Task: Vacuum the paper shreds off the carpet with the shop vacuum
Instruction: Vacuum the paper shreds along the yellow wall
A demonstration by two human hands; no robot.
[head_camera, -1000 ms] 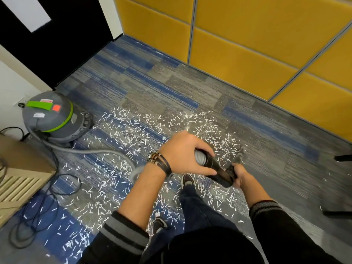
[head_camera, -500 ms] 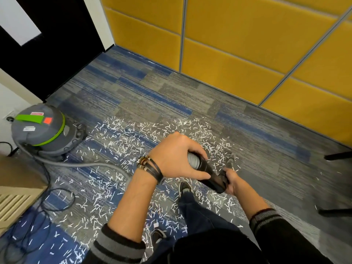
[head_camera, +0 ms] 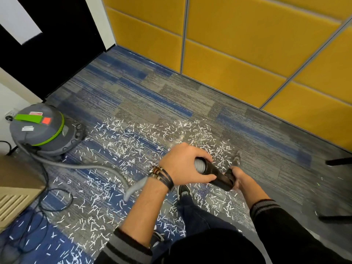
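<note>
Now left hand (head_camera: 182, 164) and right hand (head_camera: 239, 175), each grip tight round the hose handle (head_camera: 216, 173)

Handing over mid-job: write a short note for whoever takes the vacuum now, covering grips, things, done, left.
Left grip holds the black handle at its grey hose cuff; right grip holds the handle's other end.
Wand points down at the carpet just ahead.
Shop vacuum stands at the left, its hose trailing across the floor to the handle.
Done: nothing I can confirm.
Left: paper shreds lie thick from the vacuum to the feet.
</note>
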